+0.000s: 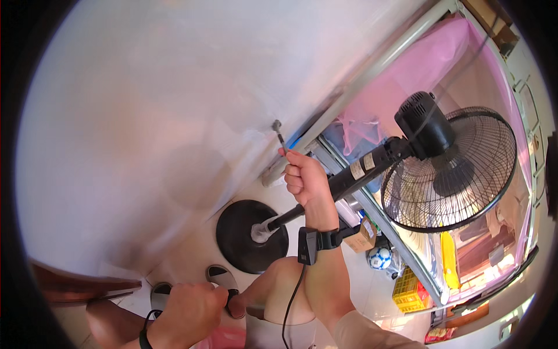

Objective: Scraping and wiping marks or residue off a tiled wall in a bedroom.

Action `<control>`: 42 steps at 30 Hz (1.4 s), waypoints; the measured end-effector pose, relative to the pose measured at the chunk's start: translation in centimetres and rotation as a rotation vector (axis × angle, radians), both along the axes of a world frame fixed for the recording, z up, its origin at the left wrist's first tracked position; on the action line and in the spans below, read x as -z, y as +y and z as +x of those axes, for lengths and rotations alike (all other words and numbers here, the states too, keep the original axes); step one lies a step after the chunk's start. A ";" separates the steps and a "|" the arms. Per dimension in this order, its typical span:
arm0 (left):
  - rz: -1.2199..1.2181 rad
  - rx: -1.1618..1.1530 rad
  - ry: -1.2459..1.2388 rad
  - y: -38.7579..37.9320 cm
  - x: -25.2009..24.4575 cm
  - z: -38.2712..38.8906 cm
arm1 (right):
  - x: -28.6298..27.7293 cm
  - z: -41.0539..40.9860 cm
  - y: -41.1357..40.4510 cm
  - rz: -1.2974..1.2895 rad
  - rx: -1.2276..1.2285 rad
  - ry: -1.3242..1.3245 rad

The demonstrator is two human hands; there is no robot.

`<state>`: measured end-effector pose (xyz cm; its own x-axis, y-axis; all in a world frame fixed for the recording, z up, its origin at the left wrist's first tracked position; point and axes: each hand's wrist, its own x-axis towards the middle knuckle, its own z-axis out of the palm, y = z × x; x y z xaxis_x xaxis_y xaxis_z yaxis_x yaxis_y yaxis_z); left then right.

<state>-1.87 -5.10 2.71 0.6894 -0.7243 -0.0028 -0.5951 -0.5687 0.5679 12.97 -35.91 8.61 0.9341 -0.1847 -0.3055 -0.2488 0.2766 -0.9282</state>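
My right hand [305, 176] is raised in front of the white wall, fingers curled around a thin, dark rod-like tool [280, 133]. The tool's rounded end points up towards the wall; its exact kind is unclear. Low at the left, my left hand [194, 307] is a curled fist above my legs, its back to the camera. Whether it holds anything is hidden. Behind my right wrist runs the pole of a black pedestal fan [359, 172], with its caged head [451, 170] at the right and its round base [253, 235] on the floor.
A metal bed frame [386, 216] with pink netting [409, 65] stands at the right. Below it are a cardboard box [362, 237], a blue-and-white ball [379, 258] and a yellow crate [407, 290]. A black cable [294, 292] hangs from the device on my right wrist.
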 end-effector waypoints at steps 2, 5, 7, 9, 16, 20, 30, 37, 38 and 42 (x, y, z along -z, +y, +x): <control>-0.034 -0.008 -0.018 -0.9 -0.6 0.2 | 0.4 2.1 -2.2 0.006 0.064 -0.031; -0.028 -0.001 -0.027 -0.3 -0.2 0.1 | 1.3 2.1 -2.0 0.021 0.130 -0.066; -0.002 -0.023 -0.013 0.0 -0.4 0.0 | 1.1 0.8 -0.7 0.035 0.032 -0.018; -0.037 -0.033 -0.018 -0.5 -1.7 0.0 | 0.5 1.0 -1.1 0.007 0.068 -0.006; -0.031 -0.009 -0.020 0.0 0.0 -0.1 | 0.6 0.7 -0.5 -0.012 0.053 -0.008; -0.051 0.002 -0.037 -0.8 -0.6 0.0 | 0.3 2.1 -2.2 -0.019 0.128 -0.010; -0.012 0.008 -0.064 -0.5 0.2 -0.1 | 0.9 1.9 -1.6 0.001 0.082 -0.032; -0.053 0.044 -0.068 -0.7 -0.2 0.4 | 1.0 2.4 -2.1 0.025 0.092 -0.073; -0.057 0.042 -0.069 -0.6 0.0 0.3 | 1.5 2.2 -2.0 -0.023 0.140 -0.055; -0.029 -0.025 -0.085 0.3 -0.4 0.5 | 1.6 -1.0 1.6 0.005 0.055 0.009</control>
<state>-1.34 -4.77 3.06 0.7043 -0.7057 0.0766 -0.6273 -0.5683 0.5325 11.99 -34.29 6.98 0.9198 -0.2345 -0.3145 -0.2410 0.2945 -0.9247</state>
